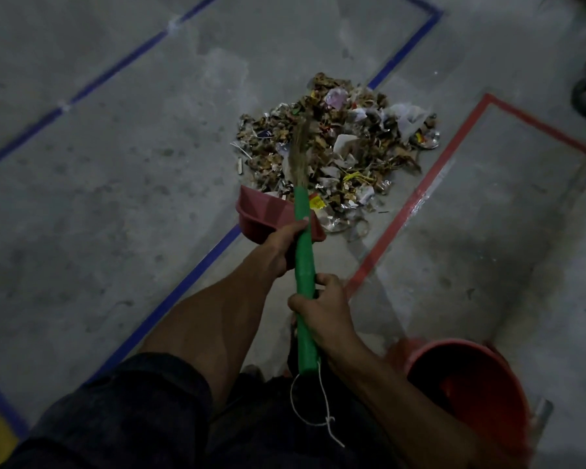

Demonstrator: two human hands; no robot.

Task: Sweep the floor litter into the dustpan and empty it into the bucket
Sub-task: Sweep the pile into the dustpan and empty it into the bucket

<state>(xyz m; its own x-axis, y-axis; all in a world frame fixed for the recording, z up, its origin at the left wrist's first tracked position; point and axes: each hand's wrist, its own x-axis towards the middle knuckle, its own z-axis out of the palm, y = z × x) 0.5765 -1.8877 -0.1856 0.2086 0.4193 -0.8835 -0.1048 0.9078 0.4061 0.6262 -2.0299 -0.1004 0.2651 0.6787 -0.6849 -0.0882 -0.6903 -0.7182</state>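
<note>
Two hands at work, seen from above. Left hand point(285, 240) is curled round the handle of a reddish dustpan point(268, 214), pan tilted w/ its open mouth toward the litter pile point(339, 147), near edge of pile just beside the pan's lip. Right hand point(318, 309) grips the green handle of a broom point(303, 252), fingers wrapped round it approx. mid-shaft; the handle runs up btwn the two hands and crosses over the dustpan's right side. Broom's brown bristles lie on the pile, tip blurred. White string point(322, 401) hangs in a loop from the handle's lower end.

Litter = dry leaves, paper scraps, foil bits, a yellow wrapper, heaped on grey concrete floor point(115, 164). Pile sits btwn a blue tape line point(406, 49) at its far side and a red tape line point(430, 170) to its right. More blue tape runs diagonally at left and down past the left forearm.

Orange bucket point(467, 384) stands at lower right, upright, mouth open, just beside the right forearm, well apart from the pile. Inside is dark, contents can't tell. Dark trousers fill the bottom of view.
</note>
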